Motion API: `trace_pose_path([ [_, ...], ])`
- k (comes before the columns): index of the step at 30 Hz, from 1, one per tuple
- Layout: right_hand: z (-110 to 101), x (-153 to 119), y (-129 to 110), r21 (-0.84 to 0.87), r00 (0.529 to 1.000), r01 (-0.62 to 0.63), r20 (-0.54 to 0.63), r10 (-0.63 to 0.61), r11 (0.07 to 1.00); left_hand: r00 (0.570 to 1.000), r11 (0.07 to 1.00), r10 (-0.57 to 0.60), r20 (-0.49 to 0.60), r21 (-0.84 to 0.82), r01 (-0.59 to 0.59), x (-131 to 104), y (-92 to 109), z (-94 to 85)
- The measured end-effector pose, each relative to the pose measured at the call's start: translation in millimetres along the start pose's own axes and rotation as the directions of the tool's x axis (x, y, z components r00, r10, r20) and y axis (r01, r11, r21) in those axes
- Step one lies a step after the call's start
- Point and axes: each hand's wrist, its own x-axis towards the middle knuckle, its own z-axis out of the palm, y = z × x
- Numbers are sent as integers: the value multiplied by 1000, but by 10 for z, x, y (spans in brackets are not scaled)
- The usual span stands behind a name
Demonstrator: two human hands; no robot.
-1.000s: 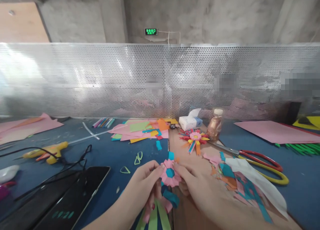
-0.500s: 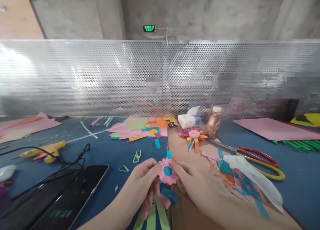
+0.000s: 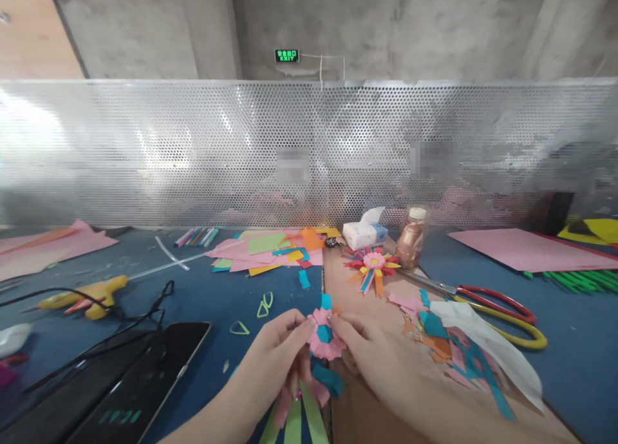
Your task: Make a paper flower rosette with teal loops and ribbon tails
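Low in the middle of the view, my left hand [image 3: 275, 354] and my right hand [image 3: 369, 347] pinch opposite sides of a paper flower [image 3: 316, 351]. Its pink ring is cut into petals around a blue centre. Blue and pink strips stick out behind and below it, and green strips [image 3: 293, 418] hang beneath my left hand. Fingers hide part of the flower's back. Beyond it lies a second paper flower [image 3: 374, 260], with a pink middle and red, yellow, orange and blue strips.
Scissors [image 3: 483, 302] and paper scraps [image 3: 463, 354] lie to the right. A tissue pack [image 3: 364, 233] and a bottle [image 3: 412, 241] stand behind. Coloured paper [image 3: 265, 244] sits at the back; a glue gun [image 3: 87, 296] and a phone [image 3: 145, 392] are on the left.
Almost nothing differs. Both hands keep hold of the paper flower in the same spot, with only a slight shift of the view.
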Motion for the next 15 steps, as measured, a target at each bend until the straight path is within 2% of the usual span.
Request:
trace_pose_path([
  [11, 4, -35, -34, -126, 1000, 7, -29, -10, 992, 999, 1000, 12, 35, -2, -11, -3, 6, -8],
  [15, 3, -47, -52, -113, 1000, -4, -10, 3, 994, 999, 999, 30, 25, 23, -30, 8, -4, -15],
])
